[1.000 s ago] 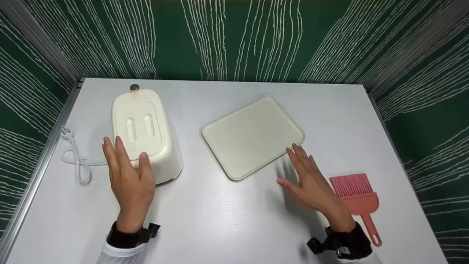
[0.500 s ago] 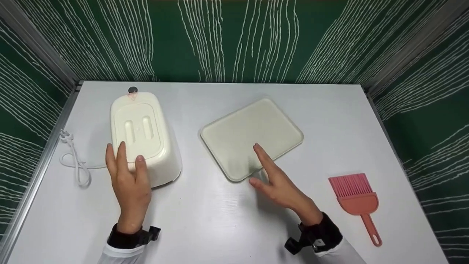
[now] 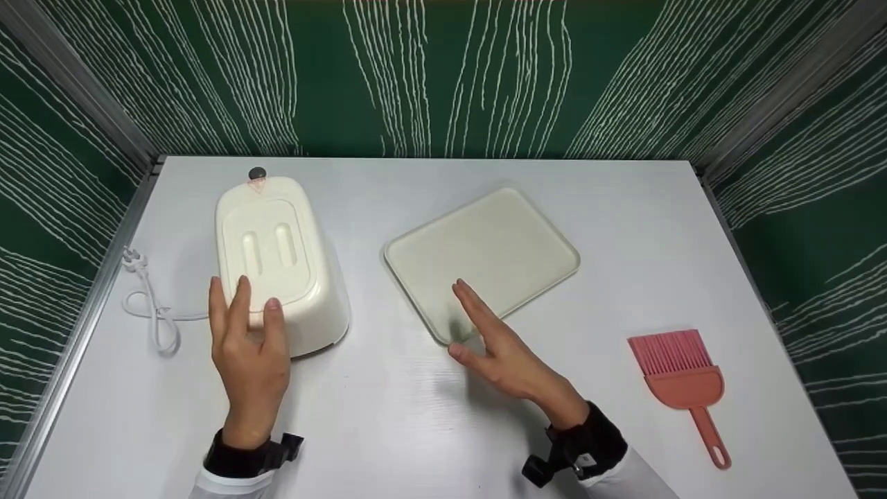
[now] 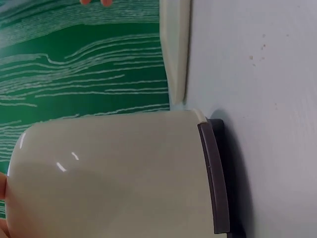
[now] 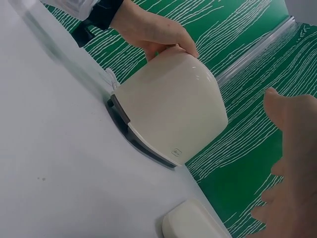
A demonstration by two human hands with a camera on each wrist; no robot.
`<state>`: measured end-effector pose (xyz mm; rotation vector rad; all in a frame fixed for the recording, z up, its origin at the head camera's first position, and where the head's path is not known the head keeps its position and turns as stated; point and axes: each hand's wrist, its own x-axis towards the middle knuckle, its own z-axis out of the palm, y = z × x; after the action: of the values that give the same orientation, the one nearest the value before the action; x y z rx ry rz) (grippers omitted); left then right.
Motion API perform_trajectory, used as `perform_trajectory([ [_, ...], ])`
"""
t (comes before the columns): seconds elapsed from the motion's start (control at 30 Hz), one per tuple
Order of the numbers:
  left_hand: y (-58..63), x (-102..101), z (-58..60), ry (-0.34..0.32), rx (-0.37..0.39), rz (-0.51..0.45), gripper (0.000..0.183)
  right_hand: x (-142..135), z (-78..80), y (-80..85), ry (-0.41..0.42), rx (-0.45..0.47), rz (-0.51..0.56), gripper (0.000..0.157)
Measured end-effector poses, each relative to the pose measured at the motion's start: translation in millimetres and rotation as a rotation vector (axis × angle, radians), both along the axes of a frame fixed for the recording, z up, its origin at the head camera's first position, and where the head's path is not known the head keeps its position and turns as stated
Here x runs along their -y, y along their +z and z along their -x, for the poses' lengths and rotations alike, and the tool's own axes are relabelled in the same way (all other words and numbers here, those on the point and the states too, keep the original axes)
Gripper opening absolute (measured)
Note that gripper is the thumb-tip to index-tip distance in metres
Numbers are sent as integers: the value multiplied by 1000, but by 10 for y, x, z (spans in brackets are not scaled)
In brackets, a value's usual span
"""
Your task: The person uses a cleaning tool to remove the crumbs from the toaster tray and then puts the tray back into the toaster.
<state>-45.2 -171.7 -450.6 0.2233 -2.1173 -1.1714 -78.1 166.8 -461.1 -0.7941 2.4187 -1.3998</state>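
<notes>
“Green walls [image 3: 613, 34] streaked with white lines stand behind and beside our white tabletop [image 3: 388, 443]. What do we have at the left of the frame?”

“Left of centre stands our cream, rounded plastic toaster [image 3: 270, 242], two long hollows in its top. Our left hand [image 3: 249, 360] rests on its near end, the fingers fairly straight and the thumb spread apart from them; we see no tight clamp.”

“And our right hand [image 3: 509, 360]?”

“Mid-frame, it hovers by the near edge of the flat, cream, rectangular tray [image 3: 499, 256], straight fingers together, thumb held away from them. We hold nothing in it.”

“So which step are we in?”

“We'd judge it a getting-hold stage: the left hand seems to steady the toaster while the right has no contact yet.”

“What does the next move call for?”

“Probably a contact for the right hand, on the toaster's right side or on the tray; we can't tell which. If we shift the toaster, the white plug [image 3: 134, 260] and its looped cord, at the left of the frame, should be kept from snagging.”

“And the red plastic brush with pink bristles [image 3: 682, 371], lower right?”

“Untouched, well apart from both our hands. We also spot small brown specks [image 4: 251, 57] on the tabletop, upper right of the left wrist view.”
</notes>
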Motion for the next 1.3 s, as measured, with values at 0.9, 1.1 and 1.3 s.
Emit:
perform_trajectory([
  [0.9, -14, -40, -70, 19, -111, -39, 41, 1153, 264, 72, 221, 185, 126, 96],
  [1.1, -15, -62, -70, 8, -125, -7, 39, 1256, 260, 76, 254, 170, 146, 101],
  [1.3, -12, -76, -97, 24, -116, 40, 39, 1262, 254, 54, 260, 160, 163, 111],
])
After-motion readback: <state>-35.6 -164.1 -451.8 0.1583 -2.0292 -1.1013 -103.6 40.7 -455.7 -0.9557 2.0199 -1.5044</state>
